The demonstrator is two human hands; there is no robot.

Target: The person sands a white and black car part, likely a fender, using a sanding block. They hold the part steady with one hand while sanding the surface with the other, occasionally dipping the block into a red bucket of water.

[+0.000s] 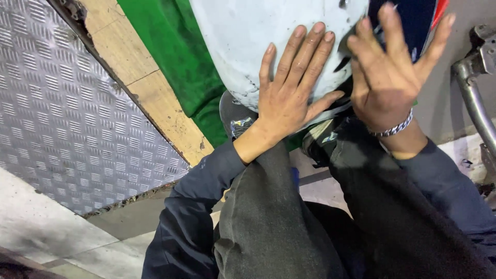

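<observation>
My left hand (pixel 289 90) lies flat with its fingers spread on a pale grey, scuffed curved panel (pixel 243 36) that looks like a vehicle body part. My right hand (pixel 390 72), with a metal chain bracelet at the wrist, is raised beside it with fingers apart, over the panel's dark blue and red part (pixel 416 18). It grips nothing; whether its palm touches the panel is unclear. My knees in dark trousers sit just below the hands. The panel's lower edge is hidden behind both hands.
A green cloth (pixel 181 57) lies under the panel on a wooden board (pixel 150 88). A metal tread plate (pixel 62 113) slopes at the left. A bent metal tube (pixel 473 95) stands at the right. Shoes (pixel 237 119) rest on a concrete floor (pixel 41 227).
</observation>
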